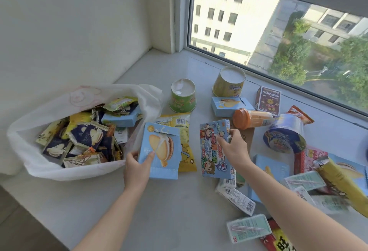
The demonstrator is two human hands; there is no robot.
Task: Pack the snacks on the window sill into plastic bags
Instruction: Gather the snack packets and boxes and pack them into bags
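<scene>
A white plastic bag [29, 151] lies open at the left of the window sill [159, 207], holding several snack packets and a light blue box. My left hand [137, 169] grips a light blue biscuit box [161, 151] by its lower left corner, just right of the bag's mouth. My right hand [235, 147] holds a blue cartoon-printed box [213, 151] from its right side, tilted up off the sill. A yellow packet [185, 131] lies under and behind the biscuit box.
Behind stand a green cup [182, 99] and a yellow cup [229, 83], upside down. An orange bottle [251, 119], a blue tub [284, 133], a dark red box [268, 99], small drink cartons [249, 230] and several packets crowd the right. Window glass [278, 31] runs along the back.
</scene>
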